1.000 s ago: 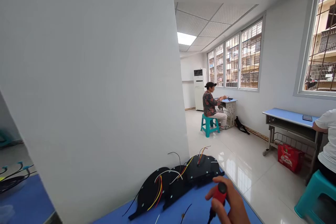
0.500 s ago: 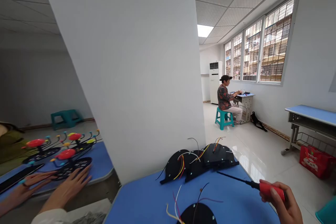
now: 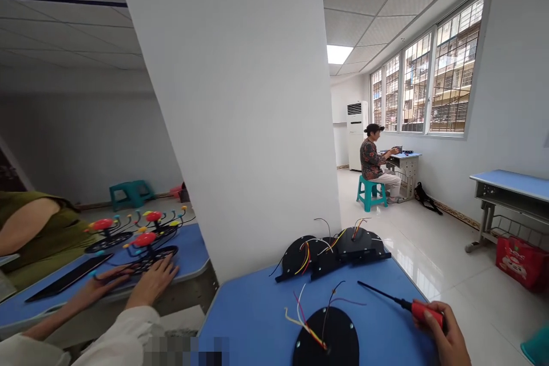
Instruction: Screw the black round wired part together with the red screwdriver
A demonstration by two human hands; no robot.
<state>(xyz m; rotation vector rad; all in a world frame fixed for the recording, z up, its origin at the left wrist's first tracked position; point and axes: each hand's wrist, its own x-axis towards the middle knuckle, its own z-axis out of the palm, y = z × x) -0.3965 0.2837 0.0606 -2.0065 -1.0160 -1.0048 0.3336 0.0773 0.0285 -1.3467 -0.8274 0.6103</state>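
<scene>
My right hand (image 3: 450, 331) grips the red handle of a screwdriver (image 3: 420, 310) at the table's right edge. The long black shaft points left, over the blue tabletop (image 3: 249, 311). Left of it, near the front, lies a round black disc-shaped part (image 3: 315, 334) with screws at its rim and several coloured wires rising from it. Similar black wired parts (image 3: 360, 245) stand in a row against the pillar, farther back. My left hand is not in view.
A white pillar (image 3: 244, 126) borders the table. At left, a co-worker's hands (image 3: 152, 283) touch a planet model (image 3: 146, 240) with a red ball. Another person (image 3: 371, 154) sits on a green stool by the windows. A red bag (image 3: 521, 263) lies under a desk at right.
The view has shifted, so more of the neighbouring table and the front black disc shows. My right hand, still holding the screwdriver, appears slightly lower and farther left.
</scene>
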